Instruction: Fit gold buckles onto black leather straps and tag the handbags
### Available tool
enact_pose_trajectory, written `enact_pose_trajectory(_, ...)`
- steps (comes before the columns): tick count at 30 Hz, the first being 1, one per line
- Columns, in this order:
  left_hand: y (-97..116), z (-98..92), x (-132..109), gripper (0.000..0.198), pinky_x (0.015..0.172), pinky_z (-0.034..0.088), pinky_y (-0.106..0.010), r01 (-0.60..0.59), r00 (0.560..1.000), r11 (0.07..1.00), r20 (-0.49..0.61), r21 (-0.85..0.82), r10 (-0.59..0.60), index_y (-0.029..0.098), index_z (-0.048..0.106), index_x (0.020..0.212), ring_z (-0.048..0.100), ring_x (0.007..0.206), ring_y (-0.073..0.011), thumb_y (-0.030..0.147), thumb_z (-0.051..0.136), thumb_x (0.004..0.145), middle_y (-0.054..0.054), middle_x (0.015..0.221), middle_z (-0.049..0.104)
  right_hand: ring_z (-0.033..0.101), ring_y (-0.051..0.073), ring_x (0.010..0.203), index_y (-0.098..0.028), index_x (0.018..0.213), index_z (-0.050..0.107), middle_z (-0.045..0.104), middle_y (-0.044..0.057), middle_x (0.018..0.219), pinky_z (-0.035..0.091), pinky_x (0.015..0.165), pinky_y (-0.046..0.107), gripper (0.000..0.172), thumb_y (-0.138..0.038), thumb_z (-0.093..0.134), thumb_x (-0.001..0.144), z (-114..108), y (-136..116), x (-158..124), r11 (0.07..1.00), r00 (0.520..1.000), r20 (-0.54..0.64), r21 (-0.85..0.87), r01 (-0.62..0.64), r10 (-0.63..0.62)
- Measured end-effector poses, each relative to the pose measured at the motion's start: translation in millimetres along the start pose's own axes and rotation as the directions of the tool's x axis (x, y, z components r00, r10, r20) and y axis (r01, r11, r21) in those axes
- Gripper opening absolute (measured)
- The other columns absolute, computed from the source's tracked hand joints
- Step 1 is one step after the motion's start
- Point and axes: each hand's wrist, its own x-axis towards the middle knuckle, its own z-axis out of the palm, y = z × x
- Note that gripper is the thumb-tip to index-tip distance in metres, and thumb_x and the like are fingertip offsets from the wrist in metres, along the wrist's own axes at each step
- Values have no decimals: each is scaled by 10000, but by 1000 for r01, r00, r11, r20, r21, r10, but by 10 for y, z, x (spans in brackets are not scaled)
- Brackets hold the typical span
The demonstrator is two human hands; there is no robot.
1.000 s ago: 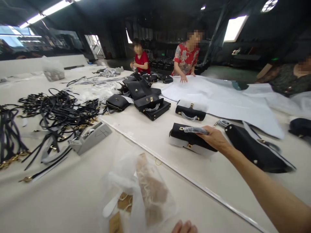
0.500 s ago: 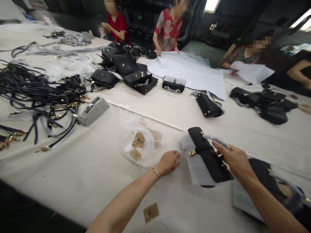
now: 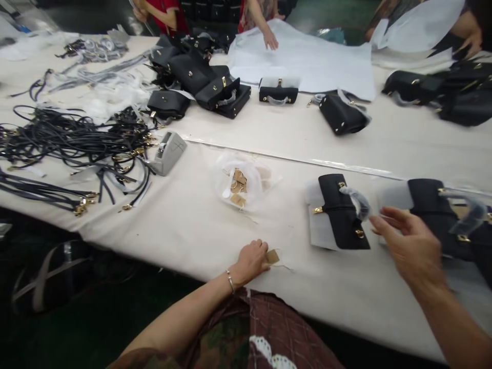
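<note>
Two hands are seen by the near edge of the tabletop (image 3: pixel 184 225). The left hand (image 3: pixel 251 261) is curled down with its fingertips on a small brown card tag (image 3: pixel 272 256) lying flat just inside that edge; whether the tag is pinched or only pressed cannot be told. The right hand (image 3: pixel 413 246) is held open with fingers spread and nothing gripped. It is just beside a small black handbag (image 3: pixel 340 220), which is laid flat on a pale sheet (image 3: pixel 317 230) toward the near right of the tabletop. The handbag is judged light but stiff-walled, with a smooth skin easily marked and gold fittings that could be scratched. It is best taken by the body from both sides, or by the wrapped handle (image 3: pixel 357 201) arching off its right side. The tag is judged thin, light and easily bent, so it is best lifted by an edge. A second handbag (image 3: pixel 430 205) lies just to the right, and a clear bag of tags (image 3: pixel 240 182) lies further in.
</note>
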Motion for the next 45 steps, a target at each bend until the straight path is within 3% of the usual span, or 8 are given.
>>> enact_pose_trajectory(5, 74, 105, 150, 317, 960, 419, -423, 49, 997, 990, -46, -136, -56, 195, 502, 983, 522, 1104, -283, 170, 727, 761, -90, 1131, 570, 648, 325, 903, -243, 962, 721, 718, 90, 951, 471, 909, 475, 426, -594, 670, 726, -37, 116, -763, 999, 996, 90, -41, -22, 26)
enact_pose_trajectory(9, 67, 30, 126, 189, 817, 450, -342, 42, 999, 926, -15, -375, -52, 203, 485, 838, 576, 899, -220, 159, 655, 771, -21, 880, 596, 640, 262, 749, -224, 1031, 729, 710, 57, 848, 510, 771, 400, 458, -480, 780, 655, 520, 339, -1282, 972, 772, 631, 125, -199, 77)
enact_pose_trajectory(13, 165, -69, 30, 245, 636, 440, -264, 6, 996, 741, 68, -671, 53, 199, 487, 808, 573, 681, -156, 283, 705, 732, 30, 708, 577, 639, 198, 701, -242, 1382, 511, 707, 69, 1013, 536, 694, 367, 803, -452, 798, 662, 1007, 437, -1475, 894, 641, 766, 252, -370, 50)
enact_pose_trajectory(18, 282, -194, -9, 352, 647, 496, -274, 13, 988, 444, 81, -896, 134, 168, 507, 860, 616, 671, -144, 447, 688, 743, -5, 760, 598, 594, 173, 583, -135, 913, 732, 646, 21, 686, 513, 584, 324, 404, -436, 824, 659, 939, 438, -1491, 825, 482, 876, 269, -497, 5)
enact_pose_trajectory(23, 306, -276, 89, 445, 532, 519, -235, 78, 988, 226, 105, -971, 110, 185, 450, 965, 695, 701, -177, 511, 681, 771, -26, 844, 621, 548, 138, 576, -141, 784, 717, 601, -2, 661, 499, 594, 297, 343, -460, 820, 708, 670, 472, -1473, 786, 537, 843, 310, -536, 34)
enact_pose_trajectory(29, 451, -343, 124, 504, 528, 562, -251, 113, 973, 82, 127, -990, 195, 160, 475, 1056, 720, 722, -200, 502, 722, 780, -102, 948, 693, 657, 207, 916, -363, 1426, 430, 406, 107, 1516, 563, 741, 368, 885, -469, 870, 665, 761, 355, -1465, 669, 620, 784, 445, -595, 30)
enact_pose_trajectory(36, 493, -490, 107, 427, 713, 594, -312, 74, 991, -137, 57, -988, 125, 149, 515, 974, 721, 892, -241, 392, 791, 758, -112, 958, 714, 661, 173, 679, -181, 1021, 695, 707, 33, 814, 552, 716, 346, 462, -475, 853, 701, 791, 241, -1499, 623, 522, 852, 381, -683, 50)
enact_pose_trajectory(45, 443, -472, 225, 432, 598, 585, -267, 52, 999, -74, 52, -996, 9, 189, 427, 896, 730, 890, -254, 435, 758, 767, -100, 952, 706, 670, 193, 596, -158, 832, 709, 727, 57, 710, 547, 586, 317, 373, -458, 826, 644, 725, 330, -1412, 761, 504, 843, 199, -617, 188)
